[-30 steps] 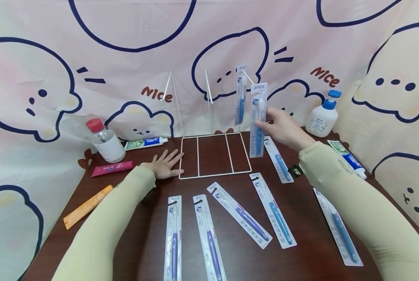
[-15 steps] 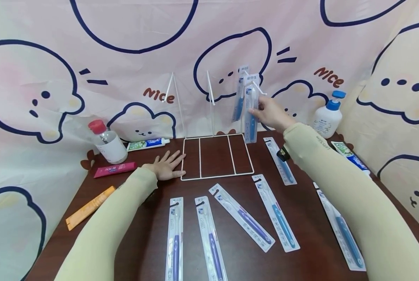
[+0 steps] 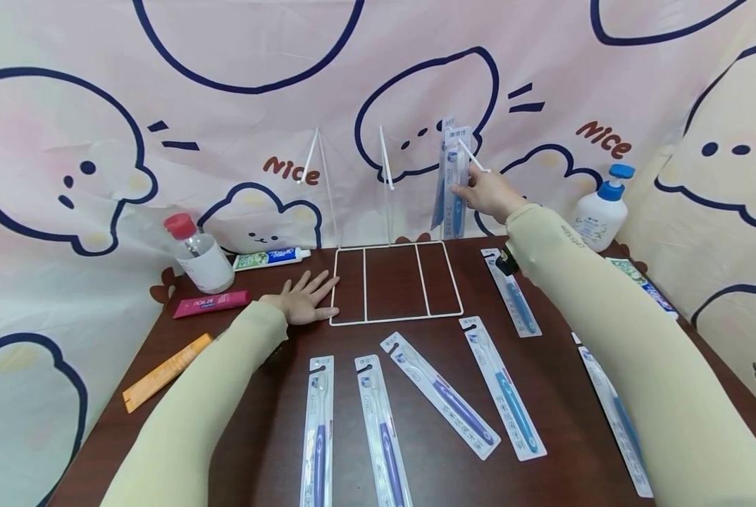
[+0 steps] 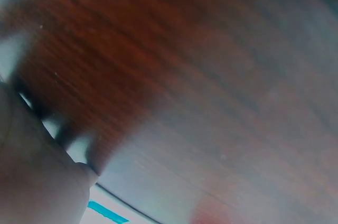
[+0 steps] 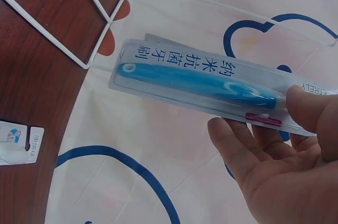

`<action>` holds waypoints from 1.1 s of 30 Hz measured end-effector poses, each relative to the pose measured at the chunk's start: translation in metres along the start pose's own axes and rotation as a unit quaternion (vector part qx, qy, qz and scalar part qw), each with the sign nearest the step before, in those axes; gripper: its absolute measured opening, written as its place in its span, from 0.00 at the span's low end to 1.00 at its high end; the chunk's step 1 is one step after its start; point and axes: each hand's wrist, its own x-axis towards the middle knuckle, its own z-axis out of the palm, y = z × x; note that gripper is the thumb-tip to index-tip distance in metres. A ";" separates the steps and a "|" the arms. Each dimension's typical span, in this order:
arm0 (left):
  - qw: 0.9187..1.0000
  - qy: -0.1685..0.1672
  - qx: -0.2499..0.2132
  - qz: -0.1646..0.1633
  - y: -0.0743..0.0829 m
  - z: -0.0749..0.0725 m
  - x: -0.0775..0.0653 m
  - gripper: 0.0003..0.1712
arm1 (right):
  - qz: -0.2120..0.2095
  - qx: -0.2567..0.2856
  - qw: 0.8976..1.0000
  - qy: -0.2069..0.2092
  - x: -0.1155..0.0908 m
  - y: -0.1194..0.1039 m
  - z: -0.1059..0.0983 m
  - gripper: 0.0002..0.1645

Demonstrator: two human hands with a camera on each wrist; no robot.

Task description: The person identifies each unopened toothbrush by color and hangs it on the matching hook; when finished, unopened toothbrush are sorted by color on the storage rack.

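Note:
My right hand (image 3: 493,193) pinches a packaged blue toothbrush (image 3: 456,167) between thumb and fingers. It hangs upright at the white rack's (image 3: 365,289) right hook (image 3: 474,156), whose tip sticks out in front of the card's top. Behind it hangs another packaged blue toothbrush (image 3: 438,208), mostly covered. In the right wrist view the blister pack (image 5: 200,84) shows its blue handle, with the thumb (image 5: 311,108) on its face. My left hand (image 3: 303,301) lies with fingers spread flat on the table, fingertips at the left edge of the rack's base.
Several packaged toothbrushes, purple (image 3: 441,394) and blue (image 3: 504,387), lie on the table. To the left are a red-capped bottle (image 3: 203,260), a pink tube (image 3: 211,304), an orange box (image 3: 167,373) and toothpaste (image 3: 271,258). A pump bottle (image 3: 601,215) stands at right.
My right hand has carried the packaged toothbrush back along the hook, close up to the one hanging behind. The hook tip now juts out in front of it. My left hand stays put.

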 end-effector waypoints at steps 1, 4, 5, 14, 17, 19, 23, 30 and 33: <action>1.000 0.000 0.003 -0.001 0.000 0.000 0.000 0.48 | 0.002 -0.001 1.000 0.001 0.001 0.000 0.000 0.35; 1.000 -0.002 0.009 -0.001 0.002 -0.002 -0.001 0.48 | 0.006 -0.002 1.000 0.001 0.002 -0.001 -0.001 0.34; 1.000 -0.003 0.008 -0.001 0.003 -0.002 -0.002 0.48 | 0.008 -0.002 1.000 0.000 0.002 -0.001 -0.001 0.34; 1.000 0.003 0.010 0.000 0.007 -0.003 -0.006 0.47 | 0.026 0.021 0.999 -0.010 0.005 -0.002 -0.002 0.33; 1.000 0.004 0.011 0.002 0.007 -0.003 -0.006 0.47 | 0.023 0.020 0.999 -0.011 0.004 -0.002 -0.004 0.33; 1.000 0.004 0.006 0.002 0.006 -0.004 -0.006 0.47 | 0.019 0.023 1.000 -0.010 0.003 -0.001 -0.005 0.31; 1.000 0.001 0.000 -0.001 0.004 -0.002 -0.004 0.48 | 0.023 0.004 1.000 -0.002 -0.003 0.008 -0.006 0.26; 1.000 -0.003 -0.014 0.003 0.003 -0.003 -0.003 0.48 | 0.083 -0.152 0.985 -0.020 -0.031 0.052 0.001 0.24; 1.000 -0.004 -0.020 0.008 0.003 -0.003 -0.003 0.48 | 0.110 -0.231 0.966 -0.045 -0.042 0.079 0.011 0.21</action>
